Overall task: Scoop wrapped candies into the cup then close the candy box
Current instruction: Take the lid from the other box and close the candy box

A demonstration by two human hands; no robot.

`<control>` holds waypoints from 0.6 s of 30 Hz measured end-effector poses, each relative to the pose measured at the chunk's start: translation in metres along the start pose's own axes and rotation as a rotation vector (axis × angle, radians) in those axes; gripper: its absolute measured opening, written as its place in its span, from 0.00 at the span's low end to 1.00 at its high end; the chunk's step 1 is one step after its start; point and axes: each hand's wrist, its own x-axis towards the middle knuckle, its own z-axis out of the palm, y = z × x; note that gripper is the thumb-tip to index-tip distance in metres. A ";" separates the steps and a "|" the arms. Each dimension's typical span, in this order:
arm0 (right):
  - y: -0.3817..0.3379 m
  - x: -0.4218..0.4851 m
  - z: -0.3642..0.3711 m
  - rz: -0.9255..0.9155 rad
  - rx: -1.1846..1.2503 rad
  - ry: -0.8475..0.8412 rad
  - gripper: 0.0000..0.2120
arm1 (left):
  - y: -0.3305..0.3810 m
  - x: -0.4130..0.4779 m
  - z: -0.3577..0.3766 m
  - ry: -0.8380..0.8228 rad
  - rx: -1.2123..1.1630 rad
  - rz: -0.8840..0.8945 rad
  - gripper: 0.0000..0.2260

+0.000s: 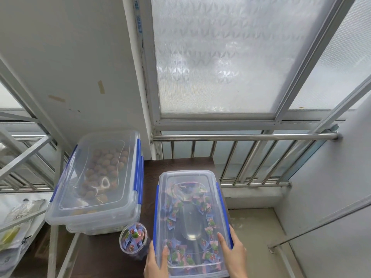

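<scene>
The clear candy box (162, 199) with blue side clips stands on the dark table, its transparent lid (188, 177) lying on top. Through the lid I see several wrapped candies (209, 221) and a clear scoop (192, 223) among them. My left hand (155, 261) grips the box's near left edge, thumb on the lid. My right hand (233, 255) holds the near right edge by the blue clip, fingers on the lid. A clear plastic cup (133, 240) filled with wrapped candies stands just left of the box.
A second lidded clear box (96, 181) holding brown round sweets sits at the left, partly over the table (148, 173) edge. A steel railing (241, 136) and frosted window stand behind. A shelf with bags (14, 221) is at far left.
</scene>
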 end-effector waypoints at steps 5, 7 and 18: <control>-0.003 -0.001 -0.001 0.005 -0.015 -0.009 0.30 | 0.004 -0.002 0.000 0.001 -0.013 -0.010 0.24; -0.004 -0.002 0.000 0.011 -0.013 -0.014 0.31 | 0.005 -0.002 0.000 0.000 -0.016 -0.014 0.24; -0.003 -0.002 0.000 0.018 -0.031 -0.019 0.30 | 0.011 -0.008 -0.002 -0.002 0.015 0.039 0.22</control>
